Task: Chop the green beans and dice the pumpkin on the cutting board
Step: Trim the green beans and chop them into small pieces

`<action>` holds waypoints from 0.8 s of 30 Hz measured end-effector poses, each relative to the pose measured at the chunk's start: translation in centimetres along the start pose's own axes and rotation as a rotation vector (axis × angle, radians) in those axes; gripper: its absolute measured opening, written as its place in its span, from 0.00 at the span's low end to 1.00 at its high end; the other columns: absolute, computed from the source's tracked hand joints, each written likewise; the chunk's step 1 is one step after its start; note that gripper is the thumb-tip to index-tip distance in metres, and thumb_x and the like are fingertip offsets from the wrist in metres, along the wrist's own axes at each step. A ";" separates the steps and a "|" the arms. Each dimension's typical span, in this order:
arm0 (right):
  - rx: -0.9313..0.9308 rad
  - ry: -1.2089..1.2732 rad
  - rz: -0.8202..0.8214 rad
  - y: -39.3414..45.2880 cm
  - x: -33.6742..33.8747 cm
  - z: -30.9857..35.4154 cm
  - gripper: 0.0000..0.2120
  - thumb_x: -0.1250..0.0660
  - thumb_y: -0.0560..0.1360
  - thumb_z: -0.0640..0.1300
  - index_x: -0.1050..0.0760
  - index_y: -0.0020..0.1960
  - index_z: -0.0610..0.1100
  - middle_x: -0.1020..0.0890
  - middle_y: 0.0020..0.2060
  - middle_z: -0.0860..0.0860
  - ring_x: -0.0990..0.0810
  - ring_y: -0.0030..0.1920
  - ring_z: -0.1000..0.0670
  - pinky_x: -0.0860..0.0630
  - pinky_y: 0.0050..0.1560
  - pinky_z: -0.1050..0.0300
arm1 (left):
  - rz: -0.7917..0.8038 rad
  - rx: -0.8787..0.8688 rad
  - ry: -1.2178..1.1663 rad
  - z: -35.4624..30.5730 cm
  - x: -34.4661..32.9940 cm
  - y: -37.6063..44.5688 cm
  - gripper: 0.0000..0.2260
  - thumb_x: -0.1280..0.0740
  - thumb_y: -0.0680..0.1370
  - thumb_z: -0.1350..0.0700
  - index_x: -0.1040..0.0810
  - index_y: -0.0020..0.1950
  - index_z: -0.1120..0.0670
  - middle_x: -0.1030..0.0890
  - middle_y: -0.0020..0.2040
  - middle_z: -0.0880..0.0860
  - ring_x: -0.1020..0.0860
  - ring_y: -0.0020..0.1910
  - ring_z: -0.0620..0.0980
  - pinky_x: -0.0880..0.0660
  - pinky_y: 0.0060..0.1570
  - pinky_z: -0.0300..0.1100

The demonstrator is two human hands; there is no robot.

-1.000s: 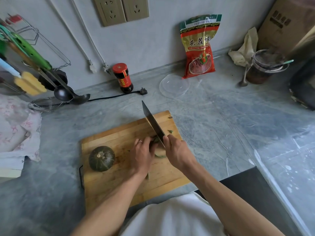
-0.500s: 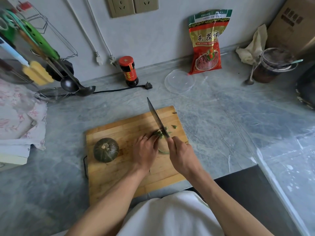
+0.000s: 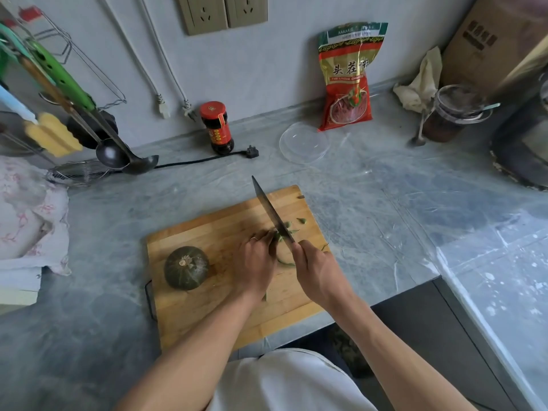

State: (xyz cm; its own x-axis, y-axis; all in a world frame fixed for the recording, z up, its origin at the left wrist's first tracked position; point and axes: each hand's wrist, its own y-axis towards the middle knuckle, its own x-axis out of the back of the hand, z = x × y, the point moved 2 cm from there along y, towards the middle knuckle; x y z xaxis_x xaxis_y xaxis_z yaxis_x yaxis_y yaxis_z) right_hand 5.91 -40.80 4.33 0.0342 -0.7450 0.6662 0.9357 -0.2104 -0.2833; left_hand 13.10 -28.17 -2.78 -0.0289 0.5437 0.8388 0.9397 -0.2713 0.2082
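- At the centre of the frame, your wooden cutting board [image 3: 207, 232] lies on the grey marble counter [image 3: 370, 218], its near edge close to the counter's front edge.
- Your right hand [image 3: 318, 269] is wrapped round the handle of the knife [image 3: 271, 213]; the blade points away from you toward the upper left, with its edge down among the beans.
- Your left hand [image 3: 256, 262] rests on the board just left of the blade, fingers curled down onto the green beans [image 3: 283, 256], pinning them in place. A ring shows on one finger.
- Cut bean pieces [image 3: 302, 221] lie on the board just right of the blade, near the board's far right corner.
- Whole and uncut, the dark green pumpkin [image 3: 186, 267] sits stem up on the left part of the board, apart from your left hand.
- Behind the board, upper centre of the frame, a red-capped sauce bottle [image 3: 218, 127] stands by the wall, with a clear plastic lid [image 3: 304, 143] flat on the counter to its right and a red snack bag [image 3: 348, 75] leaning on the wall.
- At the upper right, a glass jar [image 3: 450, 114] holds a spoon.
- At the left edge, ladles [image 3: 118, 152] hang from a rack.
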 end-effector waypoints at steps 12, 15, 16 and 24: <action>0.001 -0.137 -0.001 -1.3 -0.4 1.1 0.20 0.51 0.85 0.56 0.32 0.44 0.45 0.29 0.28 0.49 0.31 0.27 0.50 0.37 0.26 0.55 | 0.028 0.008 -0.058 0.5 -0.2 -0.2 0.10 0.38 0.82 0.57 0.17 0.50 0.51 0.15 0.47 0.50 0.19 0.46 0.53 0.22 0.45 0.50; 0.000 -0.168 0.014 -1.6 -0.5 1.2 0.19 0.52 0.85 0.56 0.33 0.44 0.46 0.29 0.28 0.49 0.32 0.26 0.50 0.39 0.25 0.55 | 0.056 0.022 -0.049 0.7 -0.4 -0.3 0.10 0.39 0.81 0.57 0.18 0.50 0.52 0.16 0.48 0.51 0.20 0.47 0.54 0.22 0.46 0.52; -0.001 -0.171 0.012 -1.7 -0.5 1.2 0.19 0.52 0.85 0.57 0.34 0.44 0.46 0.30 0.28 0.49 0.32 0.26 0.50 0.39 0.26 0.55 | 0.060 0.019 -0.045 0.7 -0.5 -0.3 0.10 0.39 0.81 0.57 0.18 0.50 0.53 0.16 0.48 0.51 0.20 0.48 0.54 0.23 0.47 0.53; 0.002 -0.159 -0.015 -2.0 -0.5 1.0 0.20 0.52 0.85 0.57 0.33 0.44 0.45 0.30 0.28 0.49 0.32 0.26 0.49 0.39 0.25 0.55 | 0.062 0.020 -0.047 1.0 -0.9 -0.3 0.12 0.42 0.83 0.55 0.18 0.52 0.52 0.16 0.50 0.50 0.20 0.49 0.53 0.24 0.52 0.52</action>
State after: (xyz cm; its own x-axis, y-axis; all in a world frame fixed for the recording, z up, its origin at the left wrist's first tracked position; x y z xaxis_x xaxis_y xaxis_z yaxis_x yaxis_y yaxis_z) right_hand 4.36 -39.39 5.23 0.0747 -0.6322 0.7712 0.9373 -0.2194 -0.2707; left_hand 13.16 -27.76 -4.08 0.0451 0.5635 0.8249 0.9459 -0.2897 0.1463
